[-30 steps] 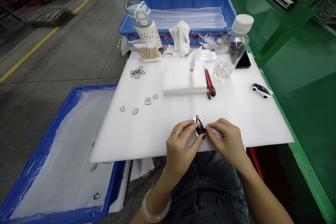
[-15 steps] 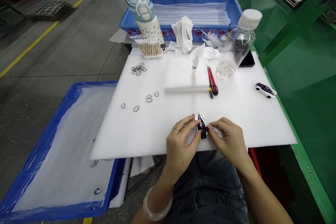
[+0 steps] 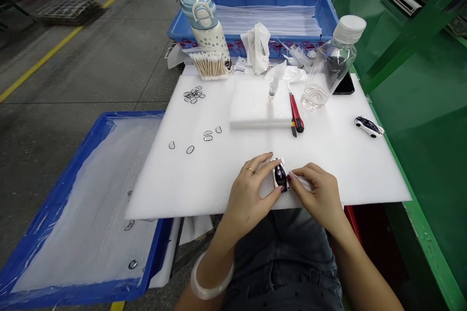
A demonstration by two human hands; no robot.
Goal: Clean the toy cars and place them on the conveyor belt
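Observation:
A small white and dark toy car (image 3: pixel 280 176) stands on the white foam sheet (image 3: pixel 204 189) near its front edge. My left hand (image 3: pixel 251 189) holds the car between a fingertip at its front end and the thumb at its rear. A piece of white cloth or tissue (image 3: pixel 304 182) is pinched in my right hand (image 3: pixel 319 192), whose fingertips are at the car's right side. Part of that white piece is hidden under the fingers. Another toy car (image 3: pixel 368 127) stands at the right of the sheet.
Black rings (image 3: pixel 194 95) lie at the left. A foam block (image 3: pixel 251 107) with a small vial (image 3: pixel 273 90), a red cutter (image 3: pixel 296 114), a clear bottle (image 3: pixel 330 68), cotton swabs (image 3: pixel 209 65) and a flask (image 3: pixel 207 24) stand farther back. A blue tray (image 3: pixel 76 165) is at the left.
My left index finger has lifted and shifted across the car's front end, showing more of its roof. My right hand has hardly moved.

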